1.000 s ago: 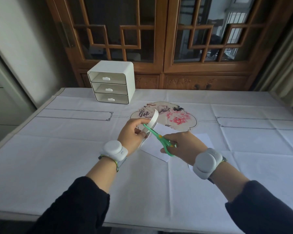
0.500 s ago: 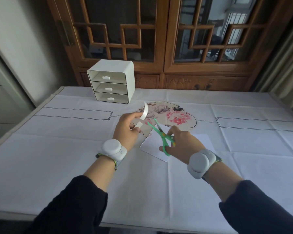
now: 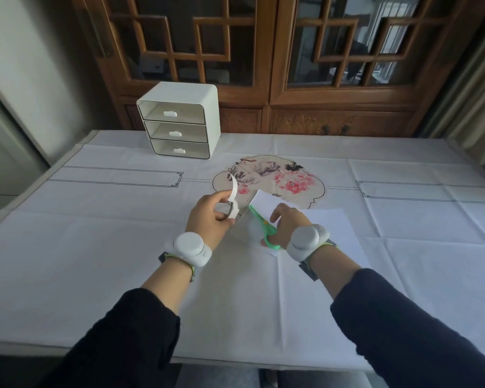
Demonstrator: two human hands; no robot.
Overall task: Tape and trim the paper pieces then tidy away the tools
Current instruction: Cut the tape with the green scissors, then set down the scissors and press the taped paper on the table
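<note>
- Over the middle of the table, a roll of tape is being gripped by the curled fingers of the left hand, with a loose strip curling upward from it.
- Green scissors are being held in the right hand, with the blades pointing toward the roll.
- Two white paper pieces are being partly covered by both hands, lying flat on the table.
- A white drawer unit is standing well behind.

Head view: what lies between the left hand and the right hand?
In the head view, the blades of the green scissors lie there, over a white paper piece. The left hand holds the tape roll; the right hand grips the scissors.
</note>
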